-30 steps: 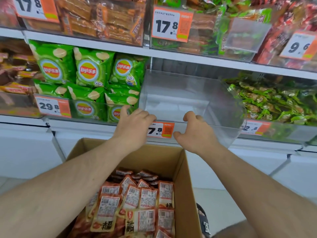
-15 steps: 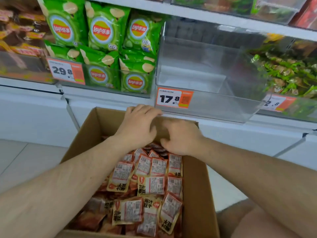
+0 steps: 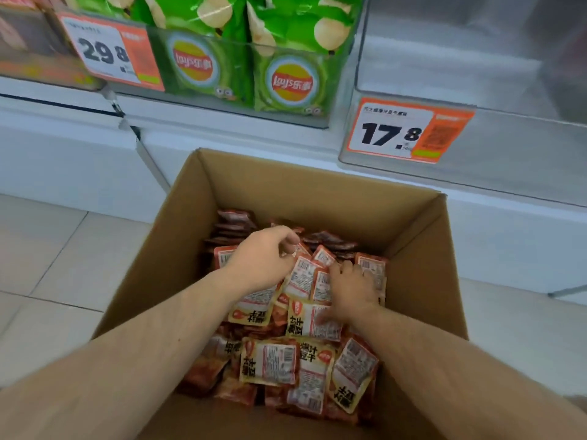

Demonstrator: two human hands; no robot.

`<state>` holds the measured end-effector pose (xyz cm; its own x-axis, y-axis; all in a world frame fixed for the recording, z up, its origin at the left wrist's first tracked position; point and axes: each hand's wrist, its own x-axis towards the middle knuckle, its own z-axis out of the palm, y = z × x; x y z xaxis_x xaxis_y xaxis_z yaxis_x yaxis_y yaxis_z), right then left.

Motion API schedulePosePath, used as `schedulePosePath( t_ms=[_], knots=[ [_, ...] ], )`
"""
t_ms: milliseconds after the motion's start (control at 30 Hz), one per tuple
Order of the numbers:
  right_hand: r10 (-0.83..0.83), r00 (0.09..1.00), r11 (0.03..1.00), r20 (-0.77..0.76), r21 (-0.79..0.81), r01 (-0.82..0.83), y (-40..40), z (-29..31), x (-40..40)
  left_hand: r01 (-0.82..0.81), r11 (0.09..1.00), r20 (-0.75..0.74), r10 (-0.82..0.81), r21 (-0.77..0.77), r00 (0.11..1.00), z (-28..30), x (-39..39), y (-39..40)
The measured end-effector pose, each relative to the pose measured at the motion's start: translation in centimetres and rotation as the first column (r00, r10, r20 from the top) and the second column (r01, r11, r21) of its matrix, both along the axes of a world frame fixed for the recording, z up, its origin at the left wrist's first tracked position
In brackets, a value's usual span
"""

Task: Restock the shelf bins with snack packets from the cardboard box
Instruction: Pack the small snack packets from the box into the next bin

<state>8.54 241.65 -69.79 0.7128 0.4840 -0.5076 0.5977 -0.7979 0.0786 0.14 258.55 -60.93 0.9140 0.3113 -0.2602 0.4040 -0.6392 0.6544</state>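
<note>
Both hands reach into the box, the left hand pinching a packet and the right hand curling over others, gathering stock for the clear bin above.

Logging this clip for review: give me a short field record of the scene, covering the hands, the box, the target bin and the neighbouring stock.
left hand: in the box, fingers curled on red snack packets
right hand: pressed down among the packets, grip unclear
brown cardboard box: open, on the floor, holds many packets
clear plastic shelf bin: tagged 17.8, no packets visible inside
green chip bags: in the bin to its left, tagged 29.8
</note>
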Motion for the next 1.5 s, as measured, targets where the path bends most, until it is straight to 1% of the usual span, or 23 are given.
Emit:
schedulePosePath(
  t_ms=[67,200,300,367,433,500,533,567,600,633,700,733,767,800,833,867,933,1033,1133,1233,1367,1433,1500],
  knots=[
    [-0.061,0.997,0.994,-0.045,0.086,0.065,-0.2,-0.2,0.2,-0.024,0.999,-0.041,0.023,-0.030,0.999,-0.6,-0.4,0.3],
    [-0.175,0.920,0.957,-0.351,0.158,0.242,-0.6,0.7,1.0,-0.121,0.979,-0.175,0.092,-0.162,0.980,-1.4,-1.4,0.0],
    [-0.155,0.913,0.937,-0.378,0.238,0.257,-0.5,2.1,1.1,-0.271,0.906,-0.339,0.155,-0.327,0.928,-1.5,-2.0,-1.1],
    [-0.142,0.927,0.898,-0.348,0.349,0.268,-0.1,3.8,0.7,-0.445,0.753,-0.510,0.171,-0.484,0.843,-1.4,-2.4,-1.8],
    [-0.077,0.960,0.835,-0.269,0.509,0.210,0.4,5.5,-0.6,-0.604,0.519,-0.638,0.137,-0.605,0.758,-1.7,-2.7,-2.0],
    [0.050,0.986,0.731,-0.159,0.678,0.072,1.0,7.2,-2.4,-0.694,0.265,-0.680,0.157,-0.669,0.716,-2.2,-2.9,-2.0],
    [0.130,0.984,0.676,-0.120,0.737,0.000,1.2,7.9,-3.2,-0.703,0.171,-0.677,0.190,-0.690,0.711,-2.4,-3.1,-2.0],
    [0.200,0.974,0.646,-0.103,0.762,-0.052,1.4,8.4,-3.9,-0.697,0.116,-0.664,0.228,-0.708,0.712,-2.7,-3.2,-1.9],
    [0.246,0.962,0.641,-0.117,0.764,-0.071,1.6,8.5,-4.2,-0.684,0.102,-0.644,0.262,-0.722,0.719,-2.9,-3.3,-1.8],
    [0.229,0.956,0.667,-0.185,0.745,-0.015,1.6,8.4,-4.3,-0.676,0.127,-0.625,0.288,-0.726,0.726,-2.9,-3.4,-1.7],
    [0.001,0.922,0.694,-0.388,0.664,0.279,1.5,7.7,-3.7,-0.673,0.215,-0.600,0.321,-0.707,0.733,-2.9,-3.6,-1.3],
    [-0.120,0.900,0.689,-0.420,0.617,0.380,1.2,6.8,-3.2,-0.677,0.255,-0.591,0.340,-0.691,0.731,-3.0,-3.6,-1.1],
    [-0.184,0.911,0.743,-0.370,0.554,0.375,0.8,5.8,-2.9,-0.680,0.290,-0.583,0.356,-0.674,0.730,-3.0,-3.7,-1.0],
    [-0.154,0.952,0.849,-0.266,0.457,0.265,0.4,4.7,-2.9,-0.684,0.315,-0.577,0.372,-0.659,0.727,-3.2,-3.7,-0.7],
    [-0.055,0.983,0.936,-0.173,0.334,0.111,0.0,3.5,-3.1,-0.690,0.329,-0.573,0.389,-0.645,0.721,-3.3,-3.8,-0.6],
    [0.074,0.991,0.971,-0.112,0.237,-0.046,-0.4,2.3,-3.6,-0.696,0.340,-0.570,0.405,-0.632,0.715,-3.6,-3.9,-0.4],
    [0.266,0.962,0.959,-0.053,0.111,-0.260,-1.0,-0.2,-4.7,-0.709,0.359,-0.562,0.438,-0.607,0.702,-4.2,-3.9,-0.1],
    [0.374,0.927,0.927,0.016,-0.052,-0.372,-1.0,-2.9,-5.8,-0.705,0.358,-0.530,0.476,-0.612,0.702,-4.6,-4.0,0.2],
    [0.458,0.887,0.883,0.050,-0.137,-0.449,-0.4,-3.1,-6.4,-0.701,0.369,-0.497,0.510,-0.611,0.702,-4.9,-4.1,0.6],
    [0.381,0.923,0.921,-0.057,-0.068,-0.384,0.2,-1.2,-6.1,-0.681,0.389,-0.454,0.530,-0.620,0.716,-5.0,-4.1,1.1],
    [0.067,0.986,0.988,-0.151,0.150,-0.044,0.6,4.8,-3.5,-0.626,0.474,-0.361,0.537,-0.619,0.763,-4.0,-4.1,1.1],
    [-0.036,0.975,0.953,-0.221,0.287,0.100,-0.1,8.5,-2.0,-0.590,0.513,-0.314,0.526,-0.624,0.790,-3.2,-4.2,0.8],
    [-0.144,0.903,0.839,-0.405,0.433,0.328,-1.4,12.0,-1.1,-0.533,0.534,-0.264,0.499,-0.656,0.825,-2.0,-4.1,0.0]
  ],
)
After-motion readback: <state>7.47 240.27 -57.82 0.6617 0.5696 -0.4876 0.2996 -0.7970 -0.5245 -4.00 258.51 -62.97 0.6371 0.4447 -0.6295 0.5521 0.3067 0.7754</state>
